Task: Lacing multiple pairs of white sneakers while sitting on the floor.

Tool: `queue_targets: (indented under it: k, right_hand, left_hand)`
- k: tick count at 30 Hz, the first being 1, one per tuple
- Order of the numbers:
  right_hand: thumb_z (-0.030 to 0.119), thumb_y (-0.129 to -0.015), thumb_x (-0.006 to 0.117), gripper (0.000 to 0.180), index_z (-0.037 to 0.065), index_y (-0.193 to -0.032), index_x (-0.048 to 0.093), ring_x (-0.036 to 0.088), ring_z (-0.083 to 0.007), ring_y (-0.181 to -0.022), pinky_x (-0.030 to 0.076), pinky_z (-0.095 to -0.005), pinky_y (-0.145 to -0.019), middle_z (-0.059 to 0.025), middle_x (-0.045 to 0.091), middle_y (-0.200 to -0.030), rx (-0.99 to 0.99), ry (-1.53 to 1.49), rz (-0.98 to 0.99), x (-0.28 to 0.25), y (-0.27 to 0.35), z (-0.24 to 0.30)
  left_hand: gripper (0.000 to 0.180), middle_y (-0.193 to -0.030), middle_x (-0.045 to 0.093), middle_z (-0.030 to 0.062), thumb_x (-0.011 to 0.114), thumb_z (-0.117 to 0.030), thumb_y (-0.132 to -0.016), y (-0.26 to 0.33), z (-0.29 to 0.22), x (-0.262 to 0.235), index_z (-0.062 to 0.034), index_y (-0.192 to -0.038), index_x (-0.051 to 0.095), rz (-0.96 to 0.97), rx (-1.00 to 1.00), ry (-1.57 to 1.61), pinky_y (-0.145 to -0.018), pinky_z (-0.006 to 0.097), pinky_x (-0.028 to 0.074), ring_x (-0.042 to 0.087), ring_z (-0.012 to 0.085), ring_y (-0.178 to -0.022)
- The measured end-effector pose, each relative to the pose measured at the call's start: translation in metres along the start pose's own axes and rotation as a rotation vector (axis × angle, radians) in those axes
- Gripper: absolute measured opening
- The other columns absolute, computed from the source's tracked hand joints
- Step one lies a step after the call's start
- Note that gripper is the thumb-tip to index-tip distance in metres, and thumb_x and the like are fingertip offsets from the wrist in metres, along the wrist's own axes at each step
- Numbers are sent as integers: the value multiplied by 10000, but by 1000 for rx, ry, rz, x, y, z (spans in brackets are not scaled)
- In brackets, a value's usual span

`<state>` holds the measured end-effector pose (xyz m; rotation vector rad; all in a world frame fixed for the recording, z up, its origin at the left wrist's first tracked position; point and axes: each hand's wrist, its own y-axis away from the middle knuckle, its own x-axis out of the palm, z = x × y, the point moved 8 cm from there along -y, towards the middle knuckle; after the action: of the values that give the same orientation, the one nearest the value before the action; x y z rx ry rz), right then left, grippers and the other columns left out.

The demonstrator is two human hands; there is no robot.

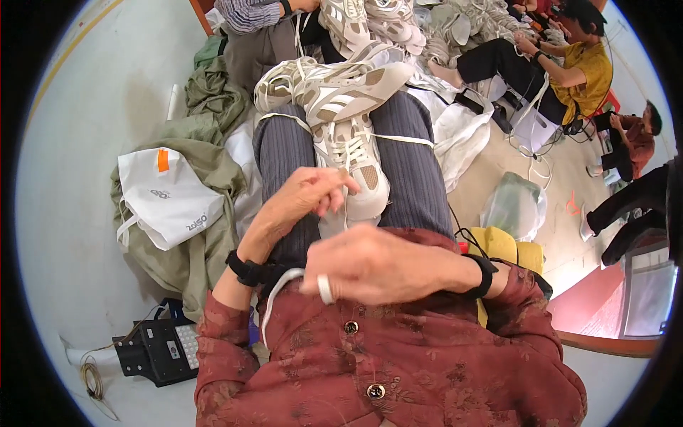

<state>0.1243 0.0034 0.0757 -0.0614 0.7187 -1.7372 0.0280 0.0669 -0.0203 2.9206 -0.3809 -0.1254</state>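
"Where's the sneaker being laced?"

"The white-and-tan sneaker (370, 186) lies on the lap (413, 185), between the thighs, toe toward the wearer's body."

"And each grip?"

"The left hand (313, 193) curls loosely over the toe; I can't tell whether it pinches anything. The right hand (366, 263) is blurred, fingers nearly closed, a white strand (269, 313) running up to it. I can't tell how firmly it's held."

"How would you do this well?"

"I'd steady the toe, keep the shoelace (352, 149) flat, and pull both sides evenly. Striped trousers make a soft, unsteady surface, so I'd keep the thighs snug against the shoe."

"And around?"

"More sneakers (348, 92) rest across the knees. A white tote bag (171, 196) lies on olive cloth (203, 235) at left; a co-worker in yellow (587, 78) sits at right, above pale floor (498, 160)."
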Motion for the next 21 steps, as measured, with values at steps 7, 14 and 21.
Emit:
queue_targets:
  k: [7, 14, 21]
  right_hand:
    - [21, -846, 575, 266, 4, -1111, 603, 644, -252, -763, 509, -346, -698, -129, 644, -893, 143, 198, -404, -80, -2, -49]
    - [-4, -649, 638, 252, -3, -901, 621, 635, -406, -896, 516, -460, -742, -189, 628, -962, 357, 871, -328, -97, 13, -143]
    - [47, -659, 658, 182, -32, -807, 586, 628, -394, -781, 503, -461, -650, -180, 540, -985, 235, 951, -397, -110, 8, -145]
  left_hand:
    - [221, -756, 601, 33, 597, -231, -899, 16, -2, 12, -14, -932, 628, 56, 94, -337, -592, 271, 473, 585, 132, -688]
    - [401, -637, 655, 94, 537, -289, -897, 55, 7, 35, 61, -796, 704, 306, -185, -120, -523, 235, 472, 633, 162, -557]
    - [523, -644, 600, 28, 478, -466, -973, 80, -43, 32, 23, -960, 664, 171, -94, -64, -454, 183, 342, 503, 69, -516]
